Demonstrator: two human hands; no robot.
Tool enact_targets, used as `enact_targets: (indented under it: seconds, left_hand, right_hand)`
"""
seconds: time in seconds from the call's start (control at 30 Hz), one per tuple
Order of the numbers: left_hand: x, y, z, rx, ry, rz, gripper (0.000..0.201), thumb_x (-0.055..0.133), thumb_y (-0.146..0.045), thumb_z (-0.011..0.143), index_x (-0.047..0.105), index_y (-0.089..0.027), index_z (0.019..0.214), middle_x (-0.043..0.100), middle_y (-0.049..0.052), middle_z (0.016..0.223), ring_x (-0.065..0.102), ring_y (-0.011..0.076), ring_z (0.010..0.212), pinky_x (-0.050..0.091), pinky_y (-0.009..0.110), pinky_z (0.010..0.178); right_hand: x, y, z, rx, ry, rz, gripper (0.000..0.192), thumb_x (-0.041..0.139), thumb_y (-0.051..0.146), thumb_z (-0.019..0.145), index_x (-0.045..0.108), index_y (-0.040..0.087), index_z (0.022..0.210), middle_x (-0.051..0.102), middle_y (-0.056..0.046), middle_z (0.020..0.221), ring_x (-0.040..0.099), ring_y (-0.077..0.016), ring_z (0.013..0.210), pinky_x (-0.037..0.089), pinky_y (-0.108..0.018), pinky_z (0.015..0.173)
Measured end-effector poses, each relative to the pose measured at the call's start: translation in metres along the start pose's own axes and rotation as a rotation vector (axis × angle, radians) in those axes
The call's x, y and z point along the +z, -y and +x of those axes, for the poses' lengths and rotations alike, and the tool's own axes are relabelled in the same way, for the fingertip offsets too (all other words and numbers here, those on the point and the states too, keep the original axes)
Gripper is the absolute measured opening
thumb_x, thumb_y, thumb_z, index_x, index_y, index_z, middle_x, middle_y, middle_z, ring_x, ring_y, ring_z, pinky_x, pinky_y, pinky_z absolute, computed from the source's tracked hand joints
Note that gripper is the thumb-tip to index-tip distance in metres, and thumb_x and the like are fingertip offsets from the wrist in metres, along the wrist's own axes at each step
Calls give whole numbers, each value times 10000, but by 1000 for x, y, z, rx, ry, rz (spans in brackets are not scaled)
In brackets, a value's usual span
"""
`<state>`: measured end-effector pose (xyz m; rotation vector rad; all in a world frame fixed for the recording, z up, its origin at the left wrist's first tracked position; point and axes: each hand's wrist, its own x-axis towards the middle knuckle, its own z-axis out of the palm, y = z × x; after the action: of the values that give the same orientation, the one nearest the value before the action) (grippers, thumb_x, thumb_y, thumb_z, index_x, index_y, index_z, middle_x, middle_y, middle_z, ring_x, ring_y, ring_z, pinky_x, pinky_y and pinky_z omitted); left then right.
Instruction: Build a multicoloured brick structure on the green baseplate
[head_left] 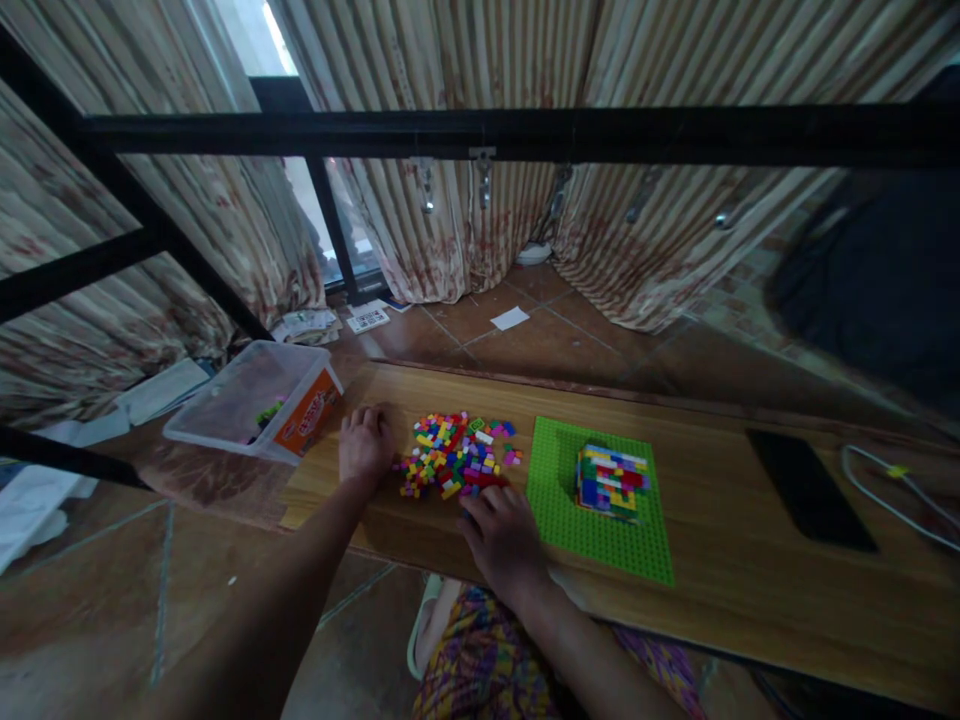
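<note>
A heap of small coloured bricks (456, 452) lies on the wooden table (720, 590). My left hand (365, 446) rests on the table at the heap's left edge, fingers curled, with nothing visible in it. My right hand (504, 541) lies palm down at the heap's near edge, its fingertips reaching into the bricks; whether it pinches one is hidden. To the right lies a green baseplate (559, 500) with a blocky multicoloured brick build (611, 480) standing on it.
A clear plastic tub (255, 400) with an orange label sits at the table's left end. A black phone (810, 488) and a white cable (892, 495) lie at the right. A black metal frame (480, 135) crosses overhead. Curtains and papers lie beyond.
</note>
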<state>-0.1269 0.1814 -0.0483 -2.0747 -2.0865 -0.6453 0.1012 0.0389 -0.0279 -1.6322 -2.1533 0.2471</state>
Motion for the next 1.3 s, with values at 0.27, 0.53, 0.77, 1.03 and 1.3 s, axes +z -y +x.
enact_targets:
  seconds: [0.27, 0.53, 0.77, 1.03, 1.3]
  left_hand:
    - [-2, -1, 1, 15, 4, 4, 307, 418, -218, 842, 638, -138, 1040, 627, 152, 1061, 527, 298, 1012, 410, 441, 924]
    - [-1, 1, 2, 25, -4, 10, 329, 401, -212, 841, 641, -133, 1051, 628, 161, 1047, 526, 306, 1009, 405, 456, 919]
    - [0, 1, 2, 17, 2, 19, 315, 402, -226, 845, 638, -130, 1031, 627, 159, 1068, 524, 303, 1008, 407, 431, 920]
    - [1, 0, 0, -12, -2, -24, 276, 421, -208, 841, 641, -156, 1000, 623, 139, 1048, 530, 297, 1008, 408, 430, 915]
    - [0, -1, 1, 0, -5, -18, 276, 423, -200, 839, 640, -138, 998, 625, 143, 1036, 531, 292, 994, 406, 421, 912]
  right_hand:
    - [0, -2, -5, 13, -59, -17, 174, 577, 179, 891, 678, 245, 1018, 631, -55, 921, 519, -219, 893, 389, -363, 775]
    - [2, 2, 0, 74, -94, -29, 99, 587, 221, 889, 670, 231, 943, 635, -49, 887, 525, -224, 891, 386, -366, 778]
    - [1, 0, -9, 86, -80, 15, 139, 534, 215, 916, 669, 232, 945, 653, -43, 908, 540, -219, 865, 380, -365, 775]
    - [-13, -31, -25, 93, -241, 54, 223, 459, 231, 960, 682, 233, 957, 685, -37, 946, 577, -195, 881, 399, -339, 810]
    - [-21, -41, -11, 132, -141, -7, 198, 510, 201, 920, 692, 231, 994, 679, -46, 983, 580, -217, 928, 407, -353, 839]
